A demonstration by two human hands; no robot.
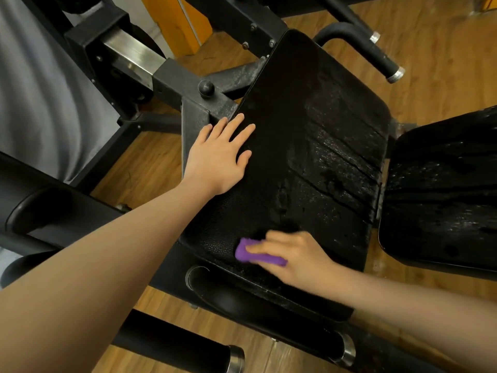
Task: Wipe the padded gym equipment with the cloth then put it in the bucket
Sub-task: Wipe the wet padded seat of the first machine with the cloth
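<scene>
One cloth (258, 254), two hands (217, 157), two pads (309, 146).

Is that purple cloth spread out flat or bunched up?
Bunched up. The purple cloth shows as a small wad under the right hand's fingers on the black seat pad, only its edge peeking out.

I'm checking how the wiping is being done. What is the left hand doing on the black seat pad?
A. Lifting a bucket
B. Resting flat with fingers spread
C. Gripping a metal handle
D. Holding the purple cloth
B: the left hand lies flat, fingers spread, on the seat pad, while the right hand presses the purple cloth.
</scene>
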